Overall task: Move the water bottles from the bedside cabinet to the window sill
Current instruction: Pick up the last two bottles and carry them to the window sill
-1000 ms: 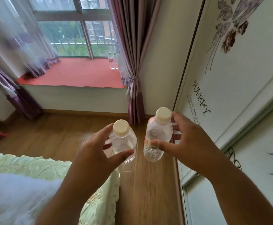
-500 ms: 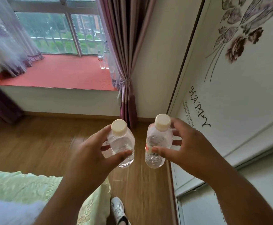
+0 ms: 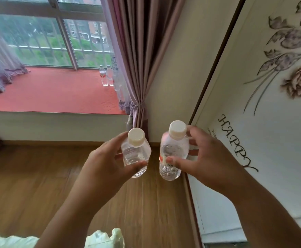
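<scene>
the bedside cabinet was out of the picture, and both forearms ran off the near edge. the left hand (image 3: 108,164) curled its thumb and fingers round a clear plastic bottle (image 3: 136,154), its palm hiding part of the left side; the right hand (image 3: 208,158) gripped a second clear bottle (image 3: 173,154) the same way, thumb across a red-and-white label too small to read. both were small round bottles with ribbed cream screw caps, held upright, just beside each other and apart, above the wooden plank floor (image 3: 30,185). far left, the window sill (image 3: 48,93) was covered in a flat, dull red pad, and two more bottles (image 3: 106,76) stood on it at its far right corner, half lost against a sheer curtain (image 3: 118,83). a pleated mauve drape (image 3: 139,51) was tied back beside them. right, a glossy wardrobe door (image 3: 262,122) bore a printed rose and the word "happy"; smaller lettering under it was unreadable. a pale green bedspread (image 3: 103,238) was cut off at the near edge.
</scene>
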